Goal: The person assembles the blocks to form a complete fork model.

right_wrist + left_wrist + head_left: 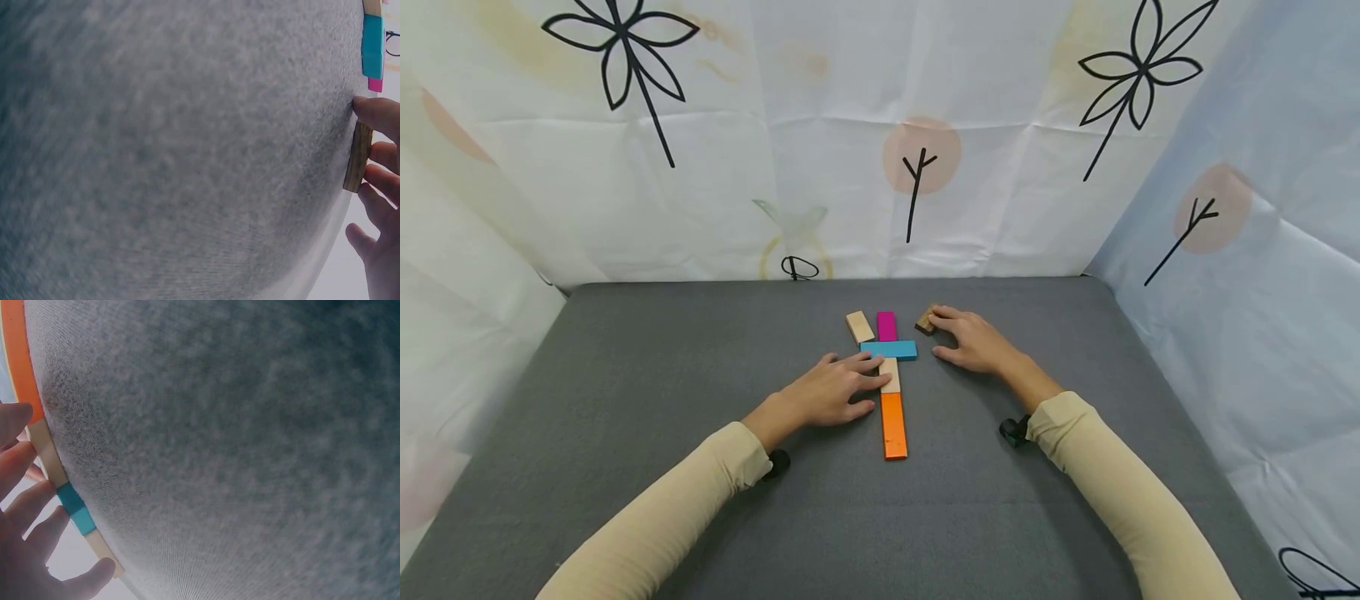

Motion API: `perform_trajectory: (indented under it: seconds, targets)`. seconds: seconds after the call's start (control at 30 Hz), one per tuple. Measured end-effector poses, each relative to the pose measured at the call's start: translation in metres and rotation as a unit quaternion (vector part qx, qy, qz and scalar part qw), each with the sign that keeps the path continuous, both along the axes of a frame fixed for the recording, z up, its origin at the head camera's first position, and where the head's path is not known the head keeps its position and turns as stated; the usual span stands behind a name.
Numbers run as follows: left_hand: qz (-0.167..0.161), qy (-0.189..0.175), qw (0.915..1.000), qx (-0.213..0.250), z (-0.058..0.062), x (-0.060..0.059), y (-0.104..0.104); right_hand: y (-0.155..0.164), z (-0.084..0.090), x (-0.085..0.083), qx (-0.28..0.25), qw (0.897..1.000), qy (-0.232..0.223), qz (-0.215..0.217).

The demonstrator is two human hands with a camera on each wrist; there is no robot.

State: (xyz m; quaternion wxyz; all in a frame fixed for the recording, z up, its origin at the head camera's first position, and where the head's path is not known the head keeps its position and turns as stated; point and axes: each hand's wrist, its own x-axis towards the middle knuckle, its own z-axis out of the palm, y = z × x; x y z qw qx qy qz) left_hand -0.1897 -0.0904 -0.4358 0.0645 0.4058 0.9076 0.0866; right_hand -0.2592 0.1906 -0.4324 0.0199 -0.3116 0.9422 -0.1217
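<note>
My left hand (pixel 831 390) lies with spread, fairly straight fingers over a row of flat wooden blocks. Its fingertips touch the blue block (pixel 904 351) and the plain wood block (pixel 892 385) below it. An orange block (pixel 893 429) continues the row toward me. Beyond the blue block, which lies crosswise, are a magenta block (pixel 887 326) and a slanted plain wood block (pixel 859 327). To the right, fingertips of my right hand (pixel 973 340) rest on a brown wood block (pixel 358 157); the thumb stands apart from it.
A grey cloth-covered table (pixel 700 333) lies under everything. White printed fabric (pixel 835 167) hangs behind its far edge, with more fabric at both sides. Dark wrist cameras (pixel 1015 431) sit under both cuffs.
</note>
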Motion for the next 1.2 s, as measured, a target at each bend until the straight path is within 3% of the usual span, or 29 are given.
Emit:
perform_trajectory:
  seconds: [0.43,1.2]
  targets:
    - [-0.007,0.009,0.9999,0.003,0.001,0.0,0.0,-0.011,0.003,0.001,-0.026,0.999,-0.024,0.02]
    - [-0.002,-0.003,1.0,-0.003,0.002,-0.001,0.001,-0.024,0.002,0.002,-0.041,0.998,-0.039,0.017]
